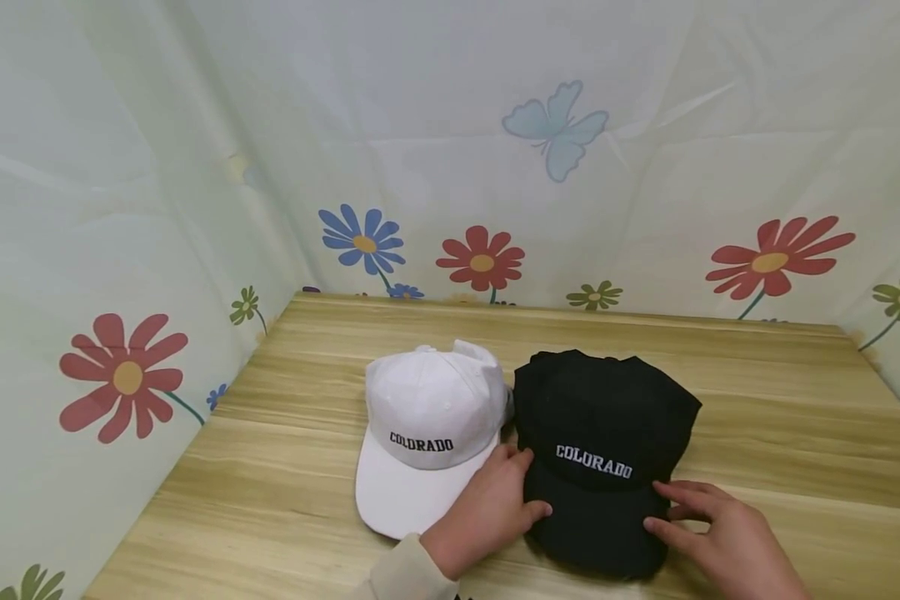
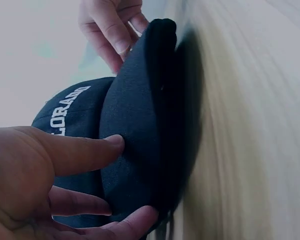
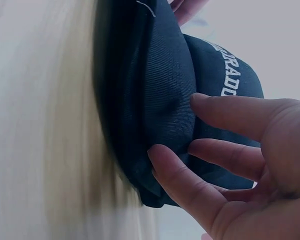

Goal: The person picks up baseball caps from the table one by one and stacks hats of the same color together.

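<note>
A black baseball cap point(image 1: 607, 408) with white COLORADO lettering sits on the table, its brim toward me. My left hand point(image 1: 486, 510) grips the brim's left side, thumb on top and the other fingers along the edge. On the opposite side, my right hand point(image 1: 729, 535) pinches the brim edge near where it meets the crown. Both wrist views show fingertips on the black brim point(image 2: 130, 110). A white baseball cap point(image 1: 431, 400) with black COLORADO lettering lies just left of the black one, its right side partly covered by my left hand.
Beneath the caps is a wood-grain table point(image 1: 270, 450). A pale sheet point(image 1: 435, 100) printed with flowers and a butterfly hangs behind the table and along its sides. Bare tabletop shows left of the white cap and right of the black cap.
</note>
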Tool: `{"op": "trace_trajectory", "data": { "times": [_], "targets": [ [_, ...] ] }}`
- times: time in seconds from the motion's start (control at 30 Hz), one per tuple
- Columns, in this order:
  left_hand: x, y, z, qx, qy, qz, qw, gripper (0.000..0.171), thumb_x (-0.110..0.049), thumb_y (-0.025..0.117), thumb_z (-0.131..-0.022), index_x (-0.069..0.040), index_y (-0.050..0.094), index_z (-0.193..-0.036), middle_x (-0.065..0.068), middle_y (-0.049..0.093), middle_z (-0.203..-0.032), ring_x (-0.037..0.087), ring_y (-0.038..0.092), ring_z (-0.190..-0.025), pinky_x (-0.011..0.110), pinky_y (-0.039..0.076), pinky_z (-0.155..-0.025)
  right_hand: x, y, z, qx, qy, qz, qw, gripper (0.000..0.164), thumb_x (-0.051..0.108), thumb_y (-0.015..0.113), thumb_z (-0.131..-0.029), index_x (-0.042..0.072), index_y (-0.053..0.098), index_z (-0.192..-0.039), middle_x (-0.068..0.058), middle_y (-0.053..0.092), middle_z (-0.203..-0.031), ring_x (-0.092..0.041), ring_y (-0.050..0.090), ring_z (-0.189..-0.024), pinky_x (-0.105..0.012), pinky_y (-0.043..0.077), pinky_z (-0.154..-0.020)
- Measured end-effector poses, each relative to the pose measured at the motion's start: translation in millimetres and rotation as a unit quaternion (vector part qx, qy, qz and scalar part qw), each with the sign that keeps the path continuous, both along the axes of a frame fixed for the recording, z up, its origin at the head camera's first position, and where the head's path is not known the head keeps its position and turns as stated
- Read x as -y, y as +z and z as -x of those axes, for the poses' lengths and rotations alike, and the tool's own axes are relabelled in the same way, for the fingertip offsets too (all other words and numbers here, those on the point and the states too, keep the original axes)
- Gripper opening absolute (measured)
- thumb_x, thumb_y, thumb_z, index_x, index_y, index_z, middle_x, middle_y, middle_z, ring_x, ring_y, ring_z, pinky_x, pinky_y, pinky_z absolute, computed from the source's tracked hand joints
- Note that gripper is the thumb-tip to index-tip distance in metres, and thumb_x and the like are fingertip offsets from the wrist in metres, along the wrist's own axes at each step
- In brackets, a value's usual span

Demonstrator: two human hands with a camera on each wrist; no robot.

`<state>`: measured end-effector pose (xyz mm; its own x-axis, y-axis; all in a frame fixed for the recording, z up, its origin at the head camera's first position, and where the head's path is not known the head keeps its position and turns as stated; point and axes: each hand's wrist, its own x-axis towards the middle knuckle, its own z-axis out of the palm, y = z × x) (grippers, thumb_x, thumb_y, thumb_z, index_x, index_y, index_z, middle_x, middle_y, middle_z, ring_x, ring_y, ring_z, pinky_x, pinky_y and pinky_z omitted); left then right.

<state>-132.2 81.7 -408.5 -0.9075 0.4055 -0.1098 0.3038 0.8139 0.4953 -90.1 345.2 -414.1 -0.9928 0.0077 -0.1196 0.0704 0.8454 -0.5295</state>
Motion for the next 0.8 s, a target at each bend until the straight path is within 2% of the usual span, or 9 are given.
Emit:
{"op": "trace_trajectory", "data": {
  "times": [0.3, 0.5, 0.6, 0.8],
  "targets": [
    [0.4, -5.2, -5.7, -0.039, 0.002, -0.002, 0.9992, 0.063, -0.033, 0.075, -0.084, 0.001, 0.054, -0.133, 0.013, 0.055, -0.127, 0.022, 0.057, -0.112, 0.029, 0.048, -0.095, 2.8, -7.3, -1.8, -0.037, 0.001, -0.013, 0.999, 0.059, 0.047, 0.077, -0.077, 0.008, 0.068, -0.121, -0.014, 0.065, -0.120, -0.016, 0.067, -0.088, -0.027, 0.049, -0.069],
    [0.2, -7.1, -7.0, -0.029, 0.003, 0.001, 0.9996, 0.061, -0.033, 0.073, -0.085, 0.002, 0.055, -0.133, 0.013, 0.056, -0.126, 0.021, 0.058, -0.111, 0.029, 0.049, -0.095, 5.4, -14.7, -3.8, -0.089, 0.020, -0.020, 0.996, 0.051, 0.035, 0.081, -0.077, 0.007, 0.070, -0.117, -0.016, 0.065, -0.118, -0.013, 0.068, -0.082, -0.023, 0.051, -0.064],
    [-1.1, -7.7, -7.4, -0.031, 0.001, 0.007, 0.9995, 0.061, -0.033, 0.073, -0.086, 0.002, 0.055, -0.132, 0.013, 0.056, -0.125, 0.021, 0.057, -0.111, 0.028, 0.049, -0.094, 5.4, -16.8, -4.7, -0.092, 0.024, -0.023, 0.995, 0.050, 0.034, 0.080, -0.077, 0.006, 0.070, -0.118, -0.017, 0.065, -0.119, -0.013, 0.069, -0.082, -0.021, 0.052, -0.063],
    [-3.1, -8.4, -11.7, -0.058, 0.001, 0.017, 0.9981, 0.058, -0.032, 0.073, -0.085, 0.002, 0.058, -0.130, 0.014, 0.057, -0.124, 0.021, 0.058, -0.110, 0.028, 0.049, -0.094, 4.2, -18.0, -6.3, -0.092, 0.025, -0.028, 0.995, 0.051, 0.033, 0.081, -0.077, 0.005, 0.070, -0.118, -0.017, 0.065, -0.118, -0.014, 0.070, -0.080, -0.023, 0.053, -0.064]
  ]
}}
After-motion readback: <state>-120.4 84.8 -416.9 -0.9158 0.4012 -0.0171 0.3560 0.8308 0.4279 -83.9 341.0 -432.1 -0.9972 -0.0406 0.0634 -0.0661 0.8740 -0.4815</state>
